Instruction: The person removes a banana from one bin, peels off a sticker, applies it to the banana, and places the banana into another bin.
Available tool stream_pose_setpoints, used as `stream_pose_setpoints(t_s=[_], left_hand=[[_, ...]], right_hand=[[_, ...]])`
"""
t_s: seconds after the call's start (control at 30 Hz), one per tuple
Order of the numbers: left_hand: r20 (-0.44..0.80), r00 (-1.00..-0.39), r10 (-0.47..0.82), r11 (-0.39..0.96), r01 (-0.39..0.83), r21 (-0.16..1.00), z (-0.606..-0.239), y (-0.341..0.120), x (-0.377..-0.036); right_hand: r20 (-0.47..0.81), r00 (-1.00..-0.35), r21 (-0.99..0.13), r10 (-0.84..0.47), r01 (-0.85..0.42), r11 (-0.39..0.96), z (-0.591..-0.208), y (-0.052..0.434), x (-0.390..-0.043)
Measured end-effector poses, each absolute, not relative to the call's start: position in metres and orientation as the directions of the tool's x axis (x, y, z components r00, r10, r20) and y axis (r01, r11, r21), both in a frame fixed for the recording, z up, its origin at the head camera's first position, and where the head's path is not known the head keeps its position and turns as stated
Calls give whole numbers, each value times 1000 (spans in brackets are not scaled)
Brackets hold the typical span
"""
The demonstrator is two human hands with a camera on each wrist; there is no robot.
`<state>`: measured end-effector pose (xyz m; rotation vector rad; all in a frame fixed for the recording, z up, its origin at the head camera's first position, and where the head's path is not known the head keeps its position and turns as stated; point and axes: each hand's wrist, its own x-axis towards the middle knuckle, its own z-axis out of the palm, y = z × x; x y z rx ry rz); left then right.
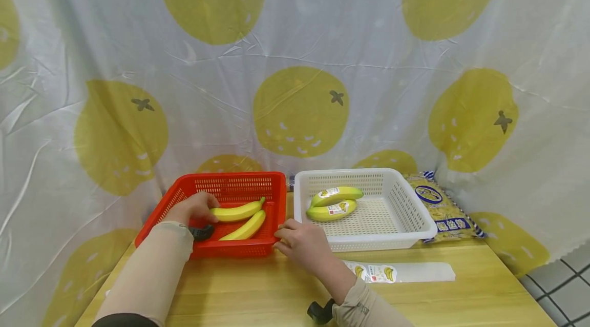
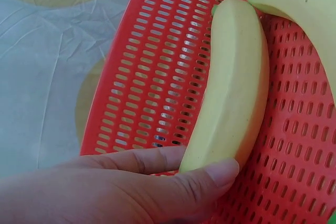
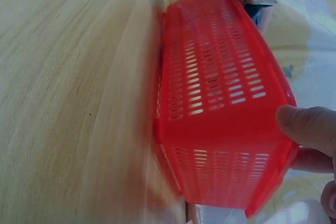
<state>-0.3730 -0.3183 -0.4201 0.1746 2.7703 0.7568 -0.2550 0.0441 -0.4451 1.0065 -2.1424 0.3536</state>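
Note:
Inside the red basket point(image 1: 230, 250) lie two yellow bananas without labels. My left hand point(image 1: 197, 207) reaches in and pinches one end of the farther banana point(image 1: 237, 212); the left wrist view shows the thumb point(image 2: 220, 174) on one side of this banana point(image 2: 228, 85) and fingers behind it. The nearer banana point(image 1: 248, 227) lies beside it in the basket. At the basket's front right corner, my right hand point(image 1: 301, 245) pinches the rim, its thumb point(image 3: 307, 124) over the edge of the red basket point(image 3: 220, 124) in the right wrist view.
Right of the red basket stands a white basket point(image 1: 410, 237) holding two labelled bananas point(image 1: 335, 203). In front of it, a strip of banana stickers point(image 1: 405, 272) lies on the wooden table point(image 1: 258, 291). A yellow printed bag point(image 1: 444, 209) is at the right; a lemon-patterned curtain point(image 1: 207, 91) hangs behind.

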Motion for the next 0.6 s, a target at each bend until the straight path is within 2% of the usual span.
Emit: stream_pose_setpoints(t_s=[0.37, 0.6], left_hand=[[-166, -942, 293, 826, 161, 541, -411, -326, -362], [-154, -940, 305, 818, 176, 548, -400, -327, -363]], right_hand=[[705, -454, 13, -545, -760, 650, -443, 44, -254], [709, -448, 23, -545, -758, 652, -442, 44, -254]])
